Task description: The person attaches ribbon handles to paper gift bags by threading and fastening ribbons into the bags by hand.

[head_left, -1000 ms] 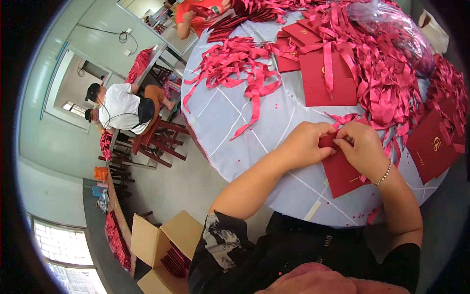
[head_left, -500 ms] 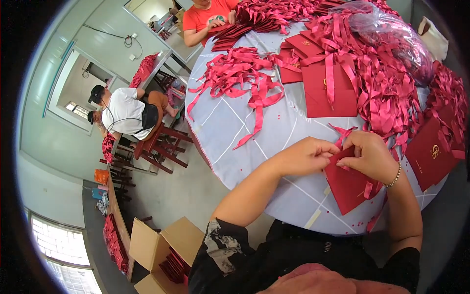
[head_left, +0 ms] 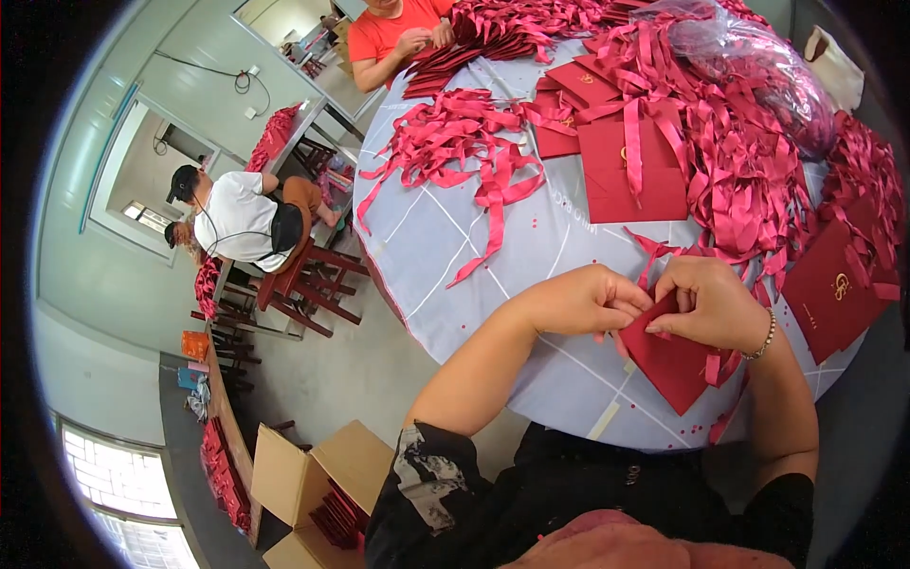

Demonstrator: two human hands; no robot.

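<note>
Over the near side of the round table, my right hand pinches the top edge of a flat dark red paper gift bag. My left hand is closed at the bag's upper left corner, fingertips pressed together; what lies between them is too small to make out. A pink-red ribbon rises behind the two hands, and another ribbon end hangs at the bag's right side. Beyond my hands lies a flat red bag with a ribbon across it.
Loose ribbons lie on the table; a heap of ribboned bags and a clear plastic bag fill its right. Across sits a person in orange. A carton with red bags stands lower left. Another person sits left.
My left fingers have drawn slightly left and back from the bag's top edge. My right hand keeps its pinch and has shifted a little. The person across has raised their hands from the stack.
</note>
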